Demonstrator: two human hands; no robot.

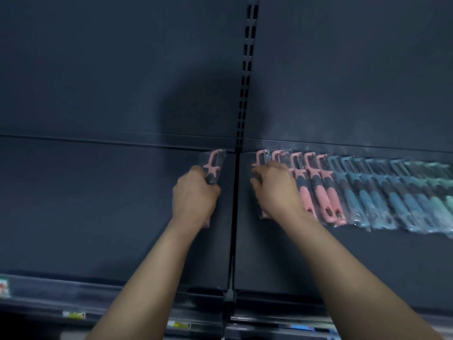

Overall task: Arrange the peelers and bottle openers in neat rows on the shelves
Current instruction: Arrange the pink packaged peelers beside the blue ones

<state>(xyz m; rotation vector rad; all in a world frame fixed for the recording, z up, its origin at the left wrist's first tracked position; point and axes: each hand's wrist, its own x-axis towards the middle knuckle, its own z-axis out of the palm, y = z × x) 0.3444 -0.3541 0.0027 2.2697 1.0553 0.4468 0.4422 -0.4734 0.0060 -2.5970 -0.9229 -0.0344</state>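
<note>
Left hand [195, 192] grips pink peeler [213, 165]; right hand [275, 186] rests on peeler row [362, 192].

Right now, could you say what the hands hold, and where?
Left hand grips a pink peeler by its handle; right hand rests on the peeler row, hold unclear.

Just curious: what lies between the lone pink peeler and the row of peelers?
Head view: only bare dark shelf and the seam where two boards meet lie between the pink peeler and the row.
</note>
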